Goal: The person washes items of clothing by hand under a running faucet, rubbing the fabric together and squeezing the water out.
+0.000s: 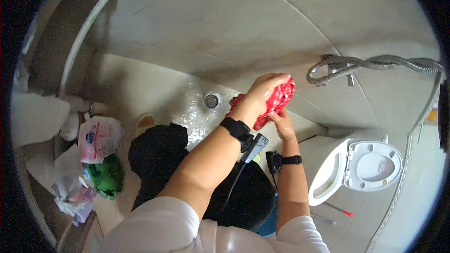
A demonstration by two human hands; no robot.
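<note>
A wet-looking red cloth with a pale pattern [282, 96] is bunched up between my hands, held off the floor. My left hand [260, 94] is closed over its top and left side, with the fingers curled round it. Lower down on the right, my right hand [283, 125] grips the cloth's lower edge. Part of the cloth sticks out to the left, behind my left hand. What kind of cloth it is, I cannot tell. Each wrist wears a black strap with a small device.
Water glistens on the floor around a round drain [211, 100]. A metal shower hose [375, 62] hangs on the right wall. The toilet [349, 171] stands at right with its lid raised. Left are a pink-white package [101, 139], a green bag [106, 176] and a white pipe [83, 33].
</note>
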